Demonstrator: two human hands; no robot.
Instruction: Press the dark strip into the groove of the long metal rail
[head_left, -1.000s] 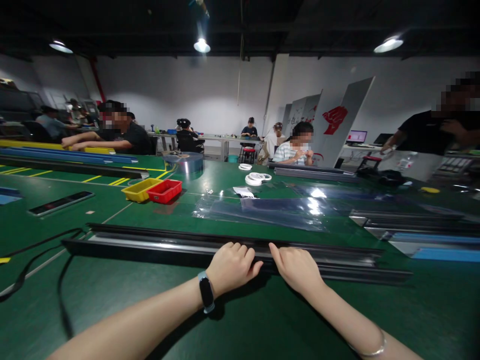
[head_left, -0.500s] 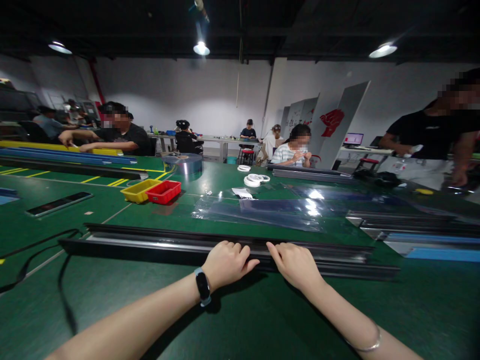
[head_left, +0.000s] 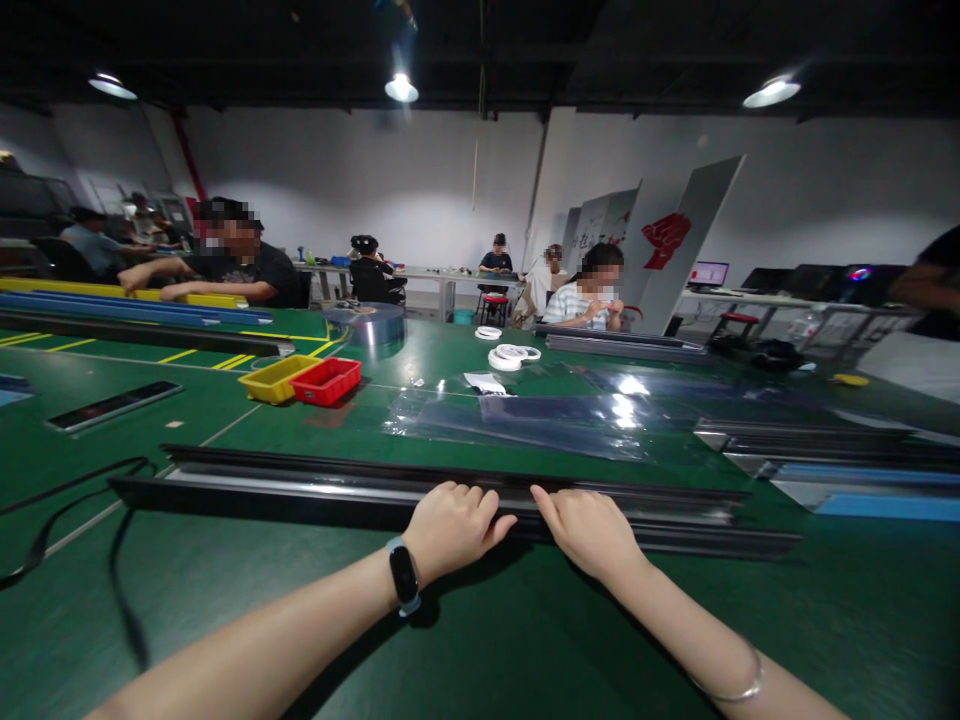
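A long black channel-shaped profile (head_left: 285, 492) lies across the green table (head_left: 570, 640) in front of me, with a pale shiny strip showing along its inside. My left hand (head_left: 454, 525) is closed over its middle, fingers curled across the far side and thumb pointing right. Just to the right, my right hand (head_left: 589, 525) grips the same profile, its thumb towards the left thumb. A short gap separates the two hands. The fingertips of both are hidden behind the profile's walls.
Beyond the profile lie clear plastic strips (head_left: 555, 425), white tape rolls (head_left: 514, 356), a yellow bin (head_left: 277, 380) and a red bin (head_left: 327, 382). A phone (head_left: 114, 406) and black cable (head_left: 71, 535) are at left. More profiles (head_left: 825, 450) lie right. Several people sit or stand around.
Both hands keep their hold on the profile with hardly any movement. The standing person at the right has moved further right, partly out of view. My view has shifted slightly.
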